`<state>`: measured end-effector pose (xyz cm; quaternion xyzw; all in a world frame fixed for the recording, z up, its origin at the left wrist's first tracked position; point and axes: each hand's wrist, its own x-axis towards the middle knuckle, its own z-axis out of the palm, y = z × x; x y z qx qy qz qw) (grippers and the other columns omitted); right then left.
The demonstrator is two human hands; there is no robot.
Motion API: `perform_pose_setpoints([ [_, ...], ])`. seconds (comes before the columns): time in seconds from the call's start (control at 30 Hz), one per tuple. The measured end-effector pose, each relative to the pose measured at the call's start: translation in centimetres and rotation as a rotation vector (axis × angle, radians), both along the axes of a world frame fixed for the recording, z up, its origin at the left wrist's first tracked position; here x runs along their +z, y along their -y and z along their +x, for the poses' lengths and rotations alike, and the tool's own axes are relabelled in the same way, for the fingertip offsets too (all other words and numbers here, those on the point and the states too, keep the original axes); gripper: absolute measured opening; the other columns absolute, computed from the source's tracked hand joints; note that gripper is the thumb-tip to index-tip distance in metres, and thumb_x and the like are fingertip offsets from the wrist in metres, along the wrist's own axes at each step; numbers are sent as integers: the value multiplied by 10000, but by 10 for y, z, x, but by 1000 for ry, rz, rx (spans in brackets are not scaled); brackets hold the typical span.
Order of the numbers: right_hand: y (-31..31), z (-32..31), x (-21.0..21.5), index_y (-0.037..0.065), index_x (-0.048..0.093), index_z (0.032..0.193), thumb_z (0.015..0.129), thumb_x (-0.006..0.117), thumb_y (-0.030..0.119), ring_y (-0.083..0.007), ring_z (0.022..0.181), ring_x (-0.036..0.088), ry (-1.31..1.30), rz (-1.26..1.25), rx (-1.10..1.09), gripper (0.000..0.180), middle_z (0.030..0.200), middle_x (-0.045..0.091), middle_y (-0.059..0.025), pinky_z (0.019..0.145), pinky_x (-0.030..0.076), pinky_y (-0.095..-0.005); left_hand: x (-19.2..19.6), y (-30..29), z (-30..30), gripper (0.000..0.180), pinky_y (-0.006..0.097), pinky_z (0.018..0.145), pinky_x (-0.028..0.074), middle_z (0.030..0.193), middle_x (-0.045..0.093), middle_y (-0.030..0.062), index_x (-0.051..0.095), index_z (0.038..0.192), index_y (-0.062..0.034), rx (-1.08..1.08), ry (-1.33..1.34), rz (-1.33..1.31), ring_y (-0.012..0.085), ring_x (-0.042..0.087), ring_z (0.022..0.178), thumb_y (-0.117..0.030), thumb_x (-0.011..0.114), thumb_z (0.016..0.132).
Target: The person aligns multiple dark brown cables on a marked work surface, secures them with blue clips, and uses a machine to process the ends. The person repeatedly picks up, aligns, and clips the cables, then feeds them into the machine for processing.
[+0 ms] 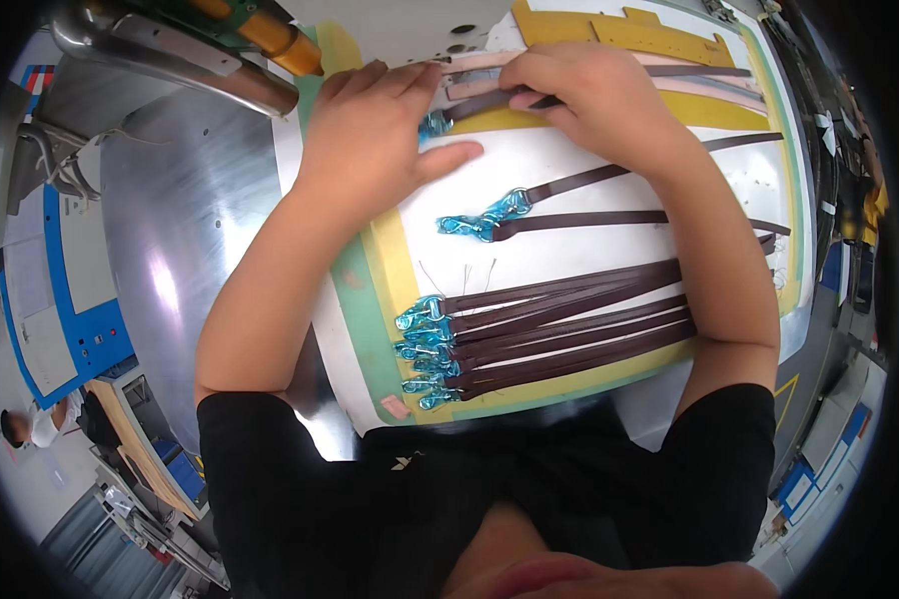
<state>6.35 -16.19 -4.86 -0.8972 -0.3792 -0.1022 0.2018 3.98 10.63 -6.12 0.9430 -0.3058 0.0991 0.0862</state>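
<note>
My left hand (370,135) lies with its fingers stretched and thumb spread, at the upper left of a white board (569,270). Beside its palm a blue-wrapped metal clasp (434,126) shows, fixed to a dark brown strap (479,105). Bent fingers of my right hand (604,105) close on that strap, over pinkish strips at the board's far side. Nearer me lie two more straps (609,222) with blue-wrapped clasps (489,215). A stack of several straps (569,324) fills the near part, clasps (428,344) at the left.
Mustard-yellow flat pieces (619,35) sit at the board's far edge. Green and yellow tape (365,309) borders the board. A metal cylinder (180,60) of a machine reaches in at upper left, above a shiny metal plate (185,240). A person (45,427) is far left.
</note>
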Motion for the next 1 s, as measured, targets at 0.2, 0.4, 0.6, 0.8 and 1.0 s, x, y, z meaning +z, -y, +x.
perform_pose_setpoints([
  [0.2,-4,10,-5,155,755,1053,851,751,113,-233,902,709,76,-16,-19,207,971,709,-11,739,559,-372,-8,5,4,415,441,1008,526,1186,746,119,731,1267,-86,61,99,-63,352,690,1088,-353,749,949],
  [0.4,-4,18,-7,201,791,1018,801,748,86,-255,858,713,66,18,-13,250,956,697,-20,716,573,-381,-24,5,11,288,421,937,556,1160,748,69,759,1223,-140,-34,136,-206,310,687,1038,-97,715,942],
  [0.6,-6,19,-7,204,806,1057,822,734,95,-253,883,715,112,-37,-8,269,955,700,-16,739,574,-377,-24,6,13,303,412,906,550,1128,750,53,765,1206,-140,-14,97,-210,312,686,1013,-40,678,933],
  [0.8,-8,15,-2,193,817,1049,829,725,94,-267,902,714,88,-43,-24,258,963,700,-34,757,577,-382,-23,6,12,363,415,914,542,1106,748,57,768,1199,-133,-53,147,-150,304,687,1001,10,652,886],
  [1.0,-6,17,-2,194,818,1091,842,702,89,-286,923,713,27,-39,-21,293,1005,706,-55,778,578,-398,-23,9,12,373,417,931,550,1103,741,61,768,1195,-125,-36,144,-147,307,686,1015,23,648,874],
])
